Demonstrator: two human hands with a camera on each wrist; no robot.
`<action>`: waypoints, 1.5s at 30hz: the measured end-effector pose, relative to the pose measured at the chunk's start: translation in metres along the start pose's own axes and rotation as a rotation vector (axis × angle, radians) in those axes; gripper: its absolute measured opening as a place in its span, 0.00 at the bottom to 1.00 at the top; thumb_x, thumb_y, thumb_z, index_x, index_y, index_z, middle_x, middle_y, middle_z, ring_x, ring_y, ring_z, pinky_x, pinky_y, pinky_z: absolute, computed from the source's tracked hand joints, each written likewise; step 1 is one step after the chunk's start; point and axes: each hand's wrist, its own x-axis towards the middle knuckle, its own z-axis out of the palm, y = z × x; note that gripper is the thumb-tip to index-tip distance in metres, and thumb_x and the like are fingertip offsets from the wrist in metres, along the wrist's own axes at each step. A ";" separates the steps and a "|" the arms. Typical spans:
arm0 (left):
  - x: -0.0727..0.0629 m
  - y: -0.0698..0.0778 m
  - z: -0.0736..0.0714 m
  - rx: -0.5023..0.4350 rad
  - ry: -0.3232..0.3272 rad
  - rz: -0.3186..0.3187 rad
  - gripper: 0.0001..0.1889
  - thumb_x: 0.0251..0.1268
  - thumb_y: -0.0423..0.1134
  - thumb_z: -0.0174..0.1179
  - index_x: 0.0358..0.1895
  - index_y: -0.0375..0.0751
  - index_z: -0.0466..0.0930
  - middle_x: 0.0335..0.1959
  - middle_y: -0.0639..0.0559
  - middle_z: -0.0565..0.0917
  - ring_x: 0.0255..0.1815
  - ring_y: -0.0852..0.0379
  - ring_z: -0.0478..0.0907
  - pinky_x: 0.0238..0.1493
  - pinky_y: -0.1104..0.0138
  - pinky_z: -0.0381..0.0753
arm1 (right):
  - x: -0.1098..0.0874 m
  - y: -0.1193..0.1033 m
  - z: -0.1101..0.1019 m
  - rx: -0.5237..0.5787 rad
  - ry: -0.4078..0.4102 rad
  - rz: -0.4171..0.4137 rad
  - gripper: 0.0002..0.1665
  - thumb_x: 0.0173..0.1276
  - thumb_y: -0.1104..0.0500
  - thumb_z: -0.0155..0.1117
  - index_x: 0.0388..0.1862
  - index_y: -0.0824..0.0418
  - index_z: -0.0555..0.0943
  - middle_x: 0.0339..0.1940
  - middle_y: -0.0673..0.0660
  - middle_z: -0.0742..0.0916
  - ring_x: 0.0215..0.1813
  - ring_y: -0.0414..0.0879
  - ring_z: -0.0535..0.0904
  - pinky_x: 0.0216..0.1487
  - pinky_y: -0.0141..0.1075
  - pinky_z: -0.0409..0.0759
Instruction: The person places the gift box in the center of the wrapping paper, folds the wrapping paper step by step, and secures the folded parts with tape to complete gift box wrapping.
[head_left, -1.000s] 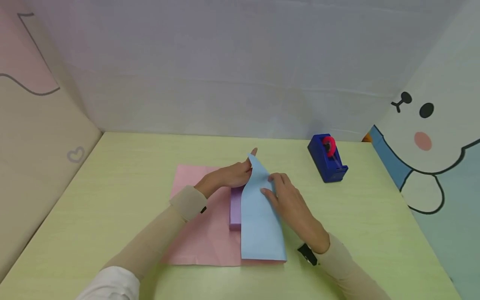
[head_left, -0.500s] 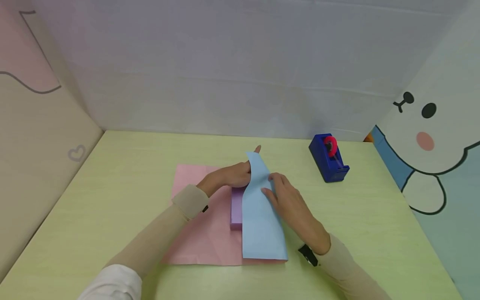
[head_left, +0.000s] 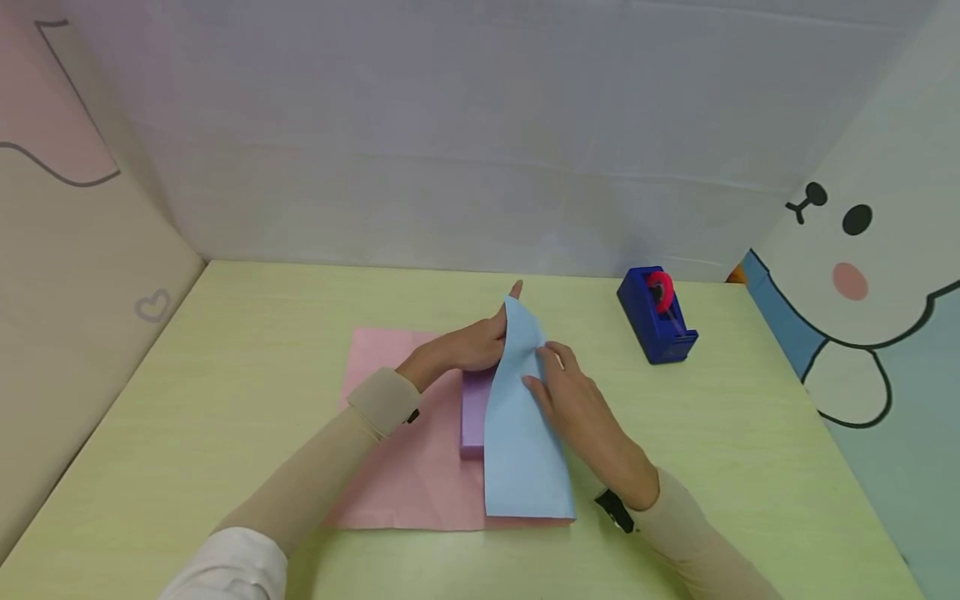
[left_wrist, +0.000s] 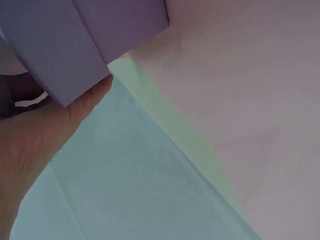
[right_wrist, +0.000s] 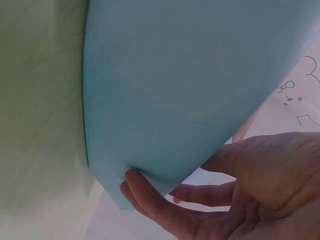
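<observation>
A wrapping sheet, pink on its inner side (head_left: 408, 492) and light blue on its outer side (head_left: 525, 467), lies on the table with its right part folded over a purple box (head_left: 472, 429). My left hand (head_left: 471, 346) holds the box's far end, one finger pointing away beyond the paper; part of that hand is hidden beneath the flap. In the left wrist view, fingers lie against the purple box's corner (left_wrist: 75, 45). My right hand (head_left: 581, 408) grips the fold from the right. In the right wrist view, two fingertips (right_wrist: 131, 175) press the blue face, the thumb partly behind its edge.
A blue tape dispenser (head_left: 656, 321) with a red-cored roll stands at the back right of the pale green table (head_left: 262, 350). A plain wall (head_left: 450, 150) rises behind, and side panels with cartoon drawings stand left and right.
The flap's far corner has shifted slightly and rises a little farther back, and the left hand has moved slightly away and right. The right hand stays nearly in place.
</observation>
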 end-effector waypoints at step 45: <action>-0.066 0.007 0.033 0.252 0.346 -0.135 0.19 0.82 0.34 0.50 0.68 0.29 0.74 0.53 0.40 0.83 0.49 0.48 0.78 0.53 0.56 0.78 | -0.006 -0.013 0.005 -0.067 -0.251 0.042 0.35 0.83 0.48 0.53 0.80 0.66 0.63 0.79 0.75 0.62 0.67 0.71 0.75 0.58 0.61 0.80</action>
